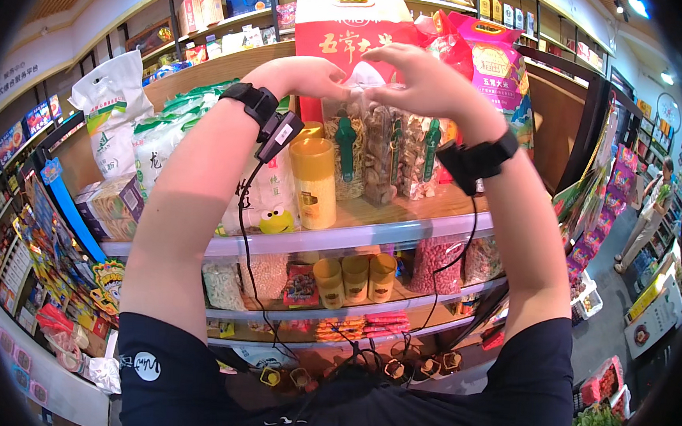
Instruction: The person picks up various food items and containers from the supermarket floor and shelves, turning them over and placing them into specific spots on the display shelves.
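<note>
A clear bag of dried mushrooms (382,141) stands upright on the wooden top shelf, its crinkled top between my hands. My left hand (306,74) is at the left of that top, fingers and thumb apart. From the right reaches my right hand (415,85), fingers curved and spread, thumb close to the bag's top edge; whether it touches cannot be made out. Beside this bag are another clear bag of dried food (344,155) on the left and one of pale dried slices (421,159) on the right. A yellow canister (314,184) stands farther left.
Behind stand a red rice box (348,30) and a pink package (495,62). White sacks (157,151) crowd the left. A clear-fronted shelf edge (339,240) runs across; more canisters (355,278) sit below. Black cables (248,262) hang from my wrists. A person (653,209) stands far right.
</note>
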`<state>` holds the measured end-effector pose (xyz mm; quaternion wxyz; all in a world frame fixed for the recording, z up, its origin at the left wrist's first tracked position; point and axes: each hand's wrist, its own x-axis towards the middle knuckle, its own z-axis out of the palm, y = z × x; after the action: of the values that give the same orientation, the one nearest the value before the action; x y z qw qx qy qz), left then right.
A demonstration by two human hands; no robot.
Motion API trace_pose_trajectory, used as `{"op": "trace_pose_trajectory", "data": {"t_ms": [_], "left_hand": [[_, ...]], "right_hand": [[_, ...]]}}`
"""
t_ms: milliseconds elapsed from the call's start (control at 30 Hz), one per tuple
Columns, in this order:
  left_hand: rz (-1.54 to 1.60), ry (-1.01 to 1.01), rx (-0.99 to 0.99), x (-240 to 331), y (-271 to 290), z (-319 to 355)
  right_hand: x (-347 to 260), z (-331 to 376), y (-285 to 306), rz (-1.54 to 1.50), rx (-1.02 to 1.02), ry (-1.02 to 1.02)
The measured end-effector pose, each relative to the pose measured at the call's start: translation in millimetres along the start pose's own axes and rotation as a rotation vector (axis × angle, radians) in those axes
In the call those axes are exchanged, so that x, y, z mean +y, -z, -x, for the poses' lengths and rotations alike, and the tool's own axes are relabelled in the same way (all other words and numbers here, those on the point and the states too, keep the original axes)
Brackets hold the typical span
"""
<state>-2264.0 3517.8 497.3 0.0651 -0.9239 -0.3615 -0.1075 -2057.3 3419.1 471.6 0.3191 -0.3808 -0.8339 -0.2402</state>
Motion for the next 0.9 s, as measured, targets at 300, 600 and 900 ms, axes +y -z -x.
{"op": "trace_pose_trajectory", "data": {"t_ms": [300,600,900], "left_hand": [[-0.170,-0.003,-0.170,6.3,-6.4,-8.3],[-0.239,0.010,-0.203,11.3,-4.1,-6.4],[-0.260,0.055,-0.154,6.5,-9.0,-11.0]], "right_hand": [[16.2,13.6,-16.7,-0.042,-0.373,-0.137],[4.2,15.1,2.2,-0.028,-0.307,-0.089],[-37.5,58.1,55.6,-0.064,-0.311,-0.069]]}}
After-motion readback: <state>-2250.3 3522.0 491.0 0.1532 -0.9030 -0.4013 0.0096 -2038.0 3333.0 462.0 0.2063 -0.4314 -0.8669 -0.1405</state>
